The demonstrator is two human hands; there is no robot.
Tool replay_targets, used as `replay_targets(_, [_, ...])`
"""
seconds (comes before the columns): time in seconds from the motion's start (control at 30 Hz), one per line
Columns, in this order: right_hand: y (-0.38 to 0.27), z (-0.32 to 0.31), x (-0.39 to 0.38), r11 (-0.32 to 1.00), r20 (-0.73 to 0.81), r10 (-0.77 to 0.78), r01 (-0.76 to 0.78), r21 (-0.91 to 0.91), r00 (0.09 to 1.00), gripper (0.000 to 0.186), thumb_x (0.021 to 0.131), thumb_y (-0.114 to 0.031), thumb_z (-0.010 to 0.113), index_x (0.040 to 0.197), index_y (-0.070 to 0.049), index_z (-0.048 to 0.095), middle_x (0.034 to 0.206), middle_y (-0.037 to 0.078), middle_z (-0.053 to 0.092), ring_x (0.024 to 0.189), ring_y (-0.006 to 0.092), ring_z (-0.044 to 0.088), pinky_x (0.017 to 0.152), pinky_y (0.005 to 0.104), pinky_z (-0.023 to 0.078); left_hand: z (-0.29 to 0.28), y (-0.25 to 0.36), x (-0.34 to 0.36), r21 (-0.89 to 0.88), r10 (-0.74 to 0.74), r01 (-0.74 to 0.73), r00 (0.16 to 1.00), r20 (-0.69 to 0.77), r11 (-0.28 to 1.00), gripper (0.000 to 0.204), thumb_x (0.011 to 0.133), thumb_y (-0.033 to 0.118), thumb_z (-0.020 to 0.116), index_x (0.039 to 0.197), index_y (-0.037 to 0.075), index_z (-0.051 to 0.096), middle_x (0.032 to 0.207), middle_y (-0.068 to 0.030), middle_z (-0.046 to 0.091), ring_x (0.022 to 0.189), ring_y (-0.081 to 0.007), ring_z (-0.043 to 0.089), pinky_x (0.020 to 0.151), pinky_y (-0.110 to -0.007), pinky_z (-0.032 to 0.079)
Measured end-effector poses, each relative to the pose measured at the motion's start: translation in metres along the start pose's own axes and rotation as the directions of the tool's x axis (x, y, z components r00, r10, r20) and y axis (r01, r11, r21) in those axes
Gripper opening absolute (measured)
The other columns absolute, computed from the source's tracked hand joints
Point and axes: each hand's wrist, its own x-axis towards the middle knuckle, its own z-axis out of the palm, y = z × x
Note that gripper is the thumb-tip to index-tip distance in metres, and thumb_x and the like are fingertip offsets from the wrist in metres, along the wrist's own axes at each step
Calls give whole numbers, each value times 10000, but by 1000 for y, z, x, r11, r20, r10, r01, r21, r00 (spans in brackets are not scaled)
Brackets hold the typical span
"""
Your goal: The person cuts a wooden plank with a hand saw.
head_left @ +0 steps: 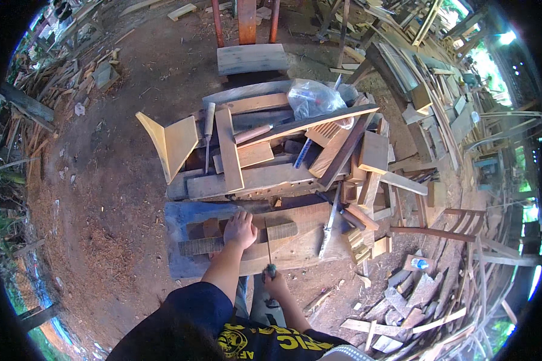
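Note:
My left hand (241, 230) presses down on a brown wooden board (202, 246) lying across the workbench, its fingers bent over the wood. Low at the bench's near edge, my right hand (276, 285) is closed round the dark handle of a handsaw (269, 251). The saw's thin blade, seen almost edge-on, points away from me and meets the wood just right of my left hand. A curved wooden end (281, 229) shows right of the blade. How deep the blade sits is too small to tell.
The workbench (177, 219) holds a metal ruler (329, 231) on its right. Behind it lie stacked boards, a chisel (209, 129), a wooden-handled tool (254, 133) and a plastic bag (313, 99). Chair frames (430, 233) and offcuts (418, 295) crowd the right.

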Motion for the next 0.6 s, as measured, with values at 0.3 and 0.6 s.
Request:
replay_targets(0.3, [-58, -32, 13, 971, 81, -92, 71, 227, 992, 253, 909, -190, 514, 962, 39, 608, 784, 171, 658, 784, 286, 657, 710, 401, 497, 0, -3, -2, 9, -5, 5, 1000, -31, 1000, 298, 759, 220, 555, 995, 39, 559, 1054, -119, 534, 1086, -278, 511, 889, -421, 457])
replay_targets(0.6, [-34, -24, 26, 989, 142, -11, -10, 148, 990, 375, 916, -327, 528, 1079, 0, 612, 961, 283, 643, 984, 409, 624, 796, 436, 495, 3, 0, 1, 29, 7, -5, 999, -52, 1000, 306, 759, 229, 555, 1008, 50, 552, 1080, -123, 536, 1108, -276, 504, 910, -422, 441])
